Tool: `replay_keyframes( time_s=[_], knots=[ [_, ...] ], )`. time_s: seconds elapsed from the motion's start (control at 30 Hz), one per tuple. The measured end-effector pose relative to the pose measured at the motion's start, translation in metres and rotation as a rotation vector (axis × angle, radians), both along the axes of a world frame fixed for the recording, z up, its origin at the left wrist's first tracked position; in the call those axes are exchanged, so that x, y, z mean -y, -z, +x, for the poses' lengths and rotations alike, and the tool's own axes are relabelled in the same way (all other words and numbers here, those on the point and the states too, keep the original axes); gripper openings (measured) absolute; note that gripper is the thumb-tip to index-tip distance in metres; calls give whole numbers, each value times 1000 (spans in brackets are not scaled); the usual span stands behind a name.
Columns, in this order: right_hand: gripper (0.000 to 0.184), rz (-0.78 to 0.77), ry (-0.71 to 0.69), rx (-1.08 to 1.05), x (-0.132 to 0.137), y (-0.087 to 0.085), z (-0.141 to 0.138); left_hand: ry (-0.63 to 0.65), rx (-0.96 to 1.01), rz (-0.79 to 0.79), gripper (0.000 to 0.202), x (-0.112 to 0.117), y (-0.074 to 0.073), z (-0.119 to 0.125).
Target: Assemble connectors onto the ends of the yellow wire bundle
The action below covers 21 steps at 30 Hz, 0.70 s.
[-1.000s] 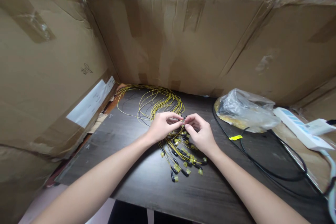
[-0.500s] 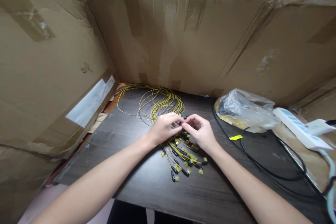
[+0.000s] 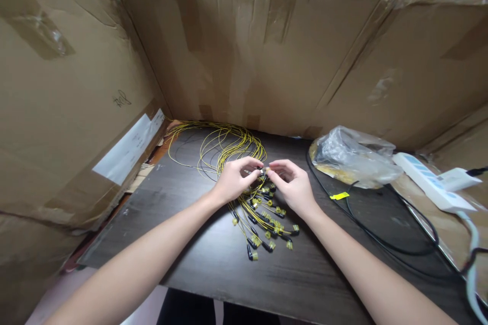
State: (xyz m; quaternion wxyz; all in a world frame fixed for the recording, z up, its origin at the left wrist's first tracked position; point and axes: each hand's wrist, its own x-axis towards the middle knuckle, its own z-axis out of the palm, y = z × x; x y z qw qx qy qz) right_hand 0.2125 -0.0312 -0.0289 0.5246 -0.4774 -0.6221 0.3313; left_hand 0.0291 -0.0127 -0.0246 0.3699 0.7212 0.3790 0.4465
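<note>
Pinched between the thumb and fingers of my left hand [image 3: 235,179] is a small connector [image 3: 263,171], with a light metallic part showing. My right hand [image 3: 292,183] closes its thumb and fingertips on the connector's other end, where a bit of yellow shows. Both hands meet just above a bundle of thin yellow cables [image 3: 242,144], which loops away toward the back of the table. Under and in front of my hands lie several black cable ends with clear yellow caps [image 3: 274,223], fanned out on the dark tabletop.
Cardboard walls [image 3: 244,61] enclose the dark table [image 3: 198,259] at the back and left. To the right lie a clear plastic bag [image 3: 354,155], a black cable [image 3: 381,244] with a yellow tag [image 3: 339,196], and a white power strip [image 3: 430,183].
My fingertips have drawn slightly apart, so the connector between them now shows. The right hand has turned a little. The view has shifted slightly.
</note>
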Motion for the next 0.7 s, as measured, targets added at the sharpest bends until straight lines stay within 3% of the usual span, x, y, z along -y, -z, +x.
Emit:
replay_keyframes(
  time_s=[0.1,0.27,0.7],
  knots=[
    [24,2,-13,-10,1,1,-2,17,88,-130,42,-2,3,0],
    [22,-25,-20,6,3,1,-3,35,74,-154,22,-3,6,1],
    [20,-17,-4,17,4,0,-4,-29,6,-40,21,-1,6,2]
  ],
)
